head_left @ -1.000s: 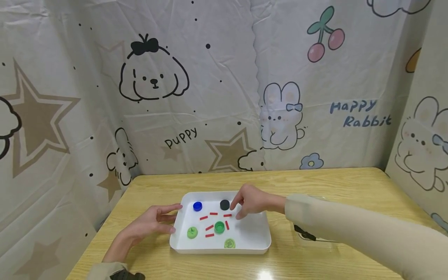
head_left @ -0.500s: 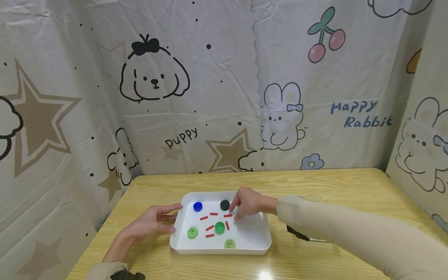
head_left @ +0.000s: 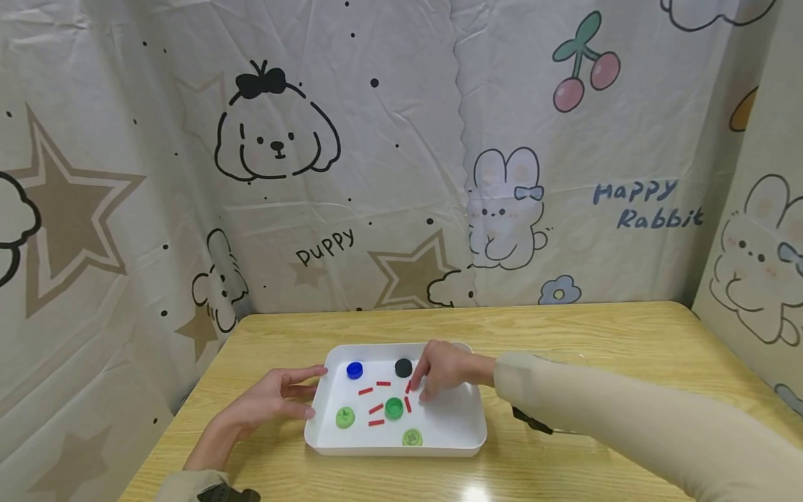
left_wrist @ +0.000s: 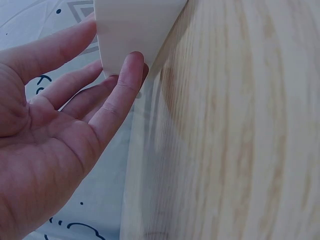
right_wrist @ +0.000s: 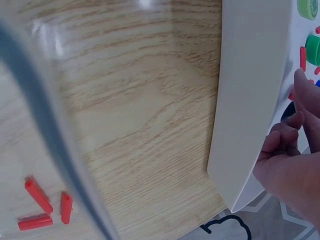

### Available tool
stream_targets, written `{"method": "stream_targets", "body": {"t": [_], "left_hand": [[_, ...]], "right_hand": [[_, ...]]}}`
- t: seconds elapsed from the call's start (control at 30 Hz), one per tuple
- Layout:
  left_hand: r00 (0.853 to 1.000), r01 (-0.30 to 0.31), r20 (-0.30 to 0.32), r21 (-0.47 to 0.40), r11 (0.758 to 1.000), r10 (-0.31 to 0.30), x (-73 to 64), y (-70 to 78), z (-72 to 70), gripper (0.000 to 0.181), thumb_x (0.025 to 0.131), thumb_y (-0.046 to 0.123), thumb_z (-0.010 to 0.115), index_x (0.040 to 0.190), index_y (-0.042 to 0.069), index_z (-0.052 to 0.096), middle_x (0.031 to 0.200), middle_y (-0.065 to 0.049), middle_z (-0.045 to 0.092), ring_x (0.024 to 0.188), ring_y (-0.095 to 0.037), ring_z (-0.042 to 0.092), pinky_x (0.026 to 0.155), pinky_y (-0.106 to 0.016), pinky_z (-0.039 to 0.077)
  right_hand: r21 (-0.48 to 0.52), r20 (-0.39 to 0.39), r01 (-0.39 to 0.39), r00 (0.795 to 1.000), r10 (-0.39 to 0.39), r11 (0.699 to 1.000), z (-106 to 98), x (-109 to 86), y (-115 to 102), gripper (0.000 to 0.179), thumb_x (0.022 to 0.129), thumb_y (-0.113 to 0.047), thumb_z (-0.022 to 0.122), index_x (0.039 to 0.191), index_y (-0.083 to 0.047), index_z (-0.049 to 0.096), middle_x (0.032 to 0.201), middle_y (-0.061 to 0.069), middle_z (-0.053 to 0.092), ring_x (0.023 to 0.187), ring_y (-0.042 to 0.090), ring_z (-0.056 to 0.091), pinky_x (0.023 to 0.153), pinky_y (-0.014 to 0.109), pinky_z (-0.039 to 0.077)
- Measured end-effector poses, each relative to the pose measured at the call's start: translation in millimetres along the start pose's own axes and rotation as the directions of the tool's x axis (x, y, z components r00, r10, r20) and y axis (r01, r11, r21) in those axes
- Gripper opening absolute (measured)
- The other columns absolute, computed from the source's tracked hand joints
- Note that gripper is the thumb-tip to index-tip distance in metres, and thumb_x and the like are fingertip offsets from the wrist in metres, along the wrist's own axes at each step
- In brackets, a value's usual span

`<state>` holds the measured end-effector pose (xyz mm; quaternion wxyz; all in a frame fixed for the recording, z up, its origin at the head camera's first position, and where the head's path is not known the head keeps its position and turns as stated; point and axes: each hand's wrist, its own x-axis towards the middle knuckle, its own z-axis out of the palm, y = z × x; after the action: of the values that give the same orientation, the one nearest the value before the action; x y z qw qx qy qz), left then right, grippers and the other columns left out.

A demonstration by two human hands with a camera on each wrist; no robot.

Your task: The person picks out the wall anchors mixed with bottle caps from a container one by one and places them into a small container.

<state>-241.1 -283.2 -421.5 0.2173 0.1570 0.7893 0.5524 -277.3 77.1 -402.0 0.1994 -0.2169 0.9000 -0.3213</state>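
Observation:
My left hand (head_left: 272, 399) rests its spread fingers and thumb on the left end of a white tray (head_left: 448, 436); in the left wrist view the fingertips touch its outer wall. Inside the tray, the index fingertip of my right hand (head_left: 447, 366) touches a short red stick (head_left: 408, 387). The thumb stays apart from the index finger, and the other fingers are curled. More red sticks lie around a green bottle cap (head_left: 394, 408). A black cap (head_left: 403, 368) sits just left of the right hand, and a blue cap (head_left: 354, 370) stands farther left.
Two light-green patterned discs lie in the tray, one at left (head_left: 345, 417) and one by the front wall (head_left: 412, 437). Right of the tray, under my forearm, stands a transparent container (right_wrist: 55, 135) with red sticks (right_wrist: 38, 195) in it. A printed curtain (head_left: 401, 174) hangs behind the table.
My right hand has moved slightly left and down. The red stick at its index fingertip has turned from lying crosswise to steeply slanted. My left hand and the tray have stayed in place.

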Motion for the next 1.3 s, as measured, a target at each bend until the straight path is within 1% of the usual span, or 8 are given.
{"method": "stream_targets", "body": {"t": [0.1,0.23,0.37,0.53,0.73,0.9,1.1,1.3], "left_hand": [[1.000,0.003,-0.004,0.004,1.000,-0.003,-0.1,-0.1,0.1,0.081,0.089,0.007,0.083,0.158,-0.005,0.041,0.164,-0.028,0.034,0.141,-0.050,0.047,0.108,-0.051,0.050],[1.000,0.003,-0.004,0.004,1.000,-0.003,-0.3,-0.2,-0.1,0.081,0.089,0.007,0.083,0.158,-0.005,0.041,0.164,-0.028,0.035,0.140,-0.050,0.048,0.107,-0.051,0.050],[1.000,-0.001,-0.003,0.006,1.000,0.001,-0.6,0.4,-0.1,0.081,0.089,0.007,0.082,0.158,-0.005,0.042,0.164,-0.028,0.034,0.140,-0.051,0.048,0.107,-0.051,0.050],[1.000,-0.002,-0.004,0.008,1.000,0.002,-0.8,1.2,0.2,0.080,0.089,0.007,0.083,0.158,-0.005,0.042,0.164,-0.028,0.034,0.141,-0.051,0.047,0.107,-0.051,0.051],[1.000,0.003,-0.007,0.007,1.000,-0.003,-0.5,0.6,-0.4,0.081,0.089,0.007,0.083,0.158,-0.005,0.042,0.164,-0.028,0.036,0.141,-0.050,0.048,0.106,-0.048,0.052],[1.000,0.003,-0.009,0.012,1.000,-0.003,-0.4,0.7,-0.3,0.081,0.089,0.007,0.083,0.158,-0.005,0.043,0.164,-0.028,0.036,0.140,-0.050,0.048,0.107,-0.050,0.051],[1.000,0.002,-0.011,0.014,1.000,-0.002,-1.3,1.7,0.7,0.080,0.089,0.007,0.083,0.157,-0.006,0.042,0.163,-0.028,0.036,0.140,-0.050,0.048,0.108,-0.052,0.049],[1.000,-0.004,-0.010,0.016,1.000,0.004,-1.4,2.3,1.3,0.080,0.089,0.007,0.083,0.157,-0.005,0.042,0.164,-0.028,0.036,0.140,-0.050,0.049,0.108,-0.053,0.049]], "right_hand": [[0.008,-0.023,0.023,0.999,-0.023,1.000,-0.3,0.6,-0.2,0.019,0.080,0.001,0.089,0.095,-0.011,0.085,0.092,-0.003,0.071,0.085,0.018,0.056,0.075,0.032,0.047],[-0.005,-0.059,0.052,0.997,-0.052,0.999,-0.9,0.7,-2.4,0.020,0.080,0.000,0.090,0.098,-0.008,0.085,0.080,-0.001,0.065,0.081,0.017,0.051,0.068,0.028,0.039],[-0.019,-0.068,0.055,0.996,-0.056,0.998,0.4,2.4,-2.2,0.021,0.080,0.002,0.089,0.099,-0.007,0.085,0.080,-0.002,0.064,0.078,0.016,0.050,0.067,0.026,0.038],[0.014,-0.084,0.033,0.996,-0.032,0.999,5.2,3.8,-3.3,0.018,0.080,0.002,0.088,0.095,-0.008,0.085,0.089,-0.001,0.072,0.080,0.016,0.055,0.070,0.028,0.045],[0.092,-0.125,-0.018,0.992,0.030,0.996,10.5,4.0,-3.3,0.014,0.081,0.003,0.088,0.088,-0.009,0.085,0.098,0.000,0.076,0.087,0.017,0.061,0.080,0.033,0.053],[0.117,-0.145,-0.041,0.988,0.058,0.992,12.8,3.2,-2.3,0.012,0.081,0.003,0.088,0.085,-0.008,0.084,0.098,0.000,0.076,0.088,0.017,0.061,0.081,0.034,0.054],[0.140,-0.142,-0.066,0.986,0.086,0.988,14.1,3.5,-0.9,0.014,0.081,0.005,0.087,0.083,-0.008,0.083,0.098,-0.001,0.075,0.088,0.018,0.060,0.082,0.035,0.053],[0.178,-0.131,-0.094,0.984,0.118,0.980,13.3,6.5,3.1,0.016,0.080,0.004,0.088,0.087,-0.010,0.084,0.105,0.000,0.076,0.094,0.019,0.061,0.090,0.039,0.054]]}}
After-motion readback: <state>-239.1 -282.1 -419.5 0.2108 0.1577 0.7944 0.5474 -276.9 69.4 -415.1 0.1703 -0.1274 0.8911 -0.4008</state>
